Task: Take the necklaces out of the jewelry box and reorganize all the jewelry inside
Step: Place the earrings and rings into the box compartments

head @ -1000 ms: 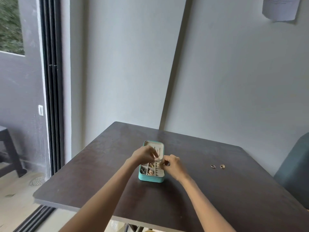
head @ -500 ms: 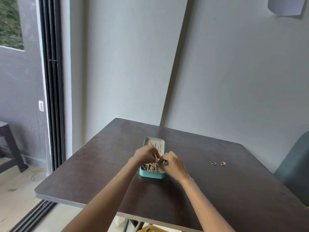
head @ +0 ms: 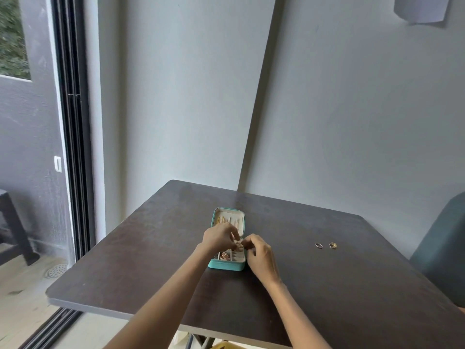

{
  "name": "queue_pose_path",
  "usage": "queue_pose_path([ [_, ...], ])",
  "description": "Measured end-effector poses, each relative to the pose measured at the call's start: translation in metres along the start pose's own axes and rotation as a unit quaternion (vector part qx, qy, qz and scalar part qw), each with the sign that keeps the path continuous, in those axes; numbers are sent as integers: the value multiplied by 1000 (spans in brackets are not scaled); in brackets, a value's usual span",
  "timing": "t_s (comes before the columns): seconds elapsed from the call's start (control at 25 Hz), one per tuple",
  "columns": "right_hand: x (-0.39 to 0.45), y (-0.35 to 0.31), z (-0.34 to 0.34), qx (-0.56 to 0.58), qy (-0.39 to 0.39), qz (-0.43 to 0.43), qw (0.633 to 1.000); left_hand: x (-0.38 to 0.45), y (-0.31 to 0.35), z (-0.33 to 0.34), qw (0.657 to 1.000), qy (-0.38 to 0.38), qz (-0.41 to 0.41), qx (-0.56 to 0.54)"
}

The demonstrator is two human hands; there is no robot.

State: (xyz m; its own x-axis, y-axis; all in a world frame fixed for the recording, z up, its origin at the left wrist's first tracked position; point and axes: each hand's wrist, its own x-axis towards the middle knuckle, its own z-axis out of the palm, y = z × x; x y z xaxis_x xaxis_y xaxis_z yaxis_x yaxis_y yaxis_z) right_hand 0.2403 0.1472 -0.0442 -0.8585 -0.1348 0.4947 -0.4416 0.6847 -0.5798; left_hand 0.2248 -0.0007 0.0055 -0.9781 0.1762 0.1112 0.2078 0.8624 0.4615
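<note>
Both hands meet over the open jewelry box [head: 226, 265] on the worktop [head: 352, 285]. The left hand [head: 219, 237] and right hand [head: 259, 255] pinch a small gold piece [head: 237, 246] together. Two rings [head: 326, 245] lie well apart.

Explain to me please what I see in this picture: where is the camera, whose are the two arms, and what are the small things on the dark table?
There is no machine here. A person wears a camera on the head, so the one picture looks forward and down along that person's own bare arms. On the dark table lies a small turquoise jewelry box, open, with its lid laid back away from the person. Its compartments hold small gold-coloured pieces. The left hand and the right hand meet over the box, fingers curled as if pinching something tiny between them; it is too small to name. To the right, apart from the box, two rings lie side by side on the table.
</note>
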Motion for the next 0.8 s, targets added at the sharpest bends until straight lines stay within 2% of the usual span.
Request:
queue_pose_path([
  [0.32, 1, 1, 2, -33, -6, 1, 999, -3, 0, 1, 1000, 4, -9, -8],
  [0.6, 1, 2, 1, -14, 0, 23, 1000, -2, -4, -2, 999, -7, -24, -32],
  [0.8, 2, 3, 0, -4, -6, 27, 1000, -1, 1, 1, 1000, 0, -24, -4],
])
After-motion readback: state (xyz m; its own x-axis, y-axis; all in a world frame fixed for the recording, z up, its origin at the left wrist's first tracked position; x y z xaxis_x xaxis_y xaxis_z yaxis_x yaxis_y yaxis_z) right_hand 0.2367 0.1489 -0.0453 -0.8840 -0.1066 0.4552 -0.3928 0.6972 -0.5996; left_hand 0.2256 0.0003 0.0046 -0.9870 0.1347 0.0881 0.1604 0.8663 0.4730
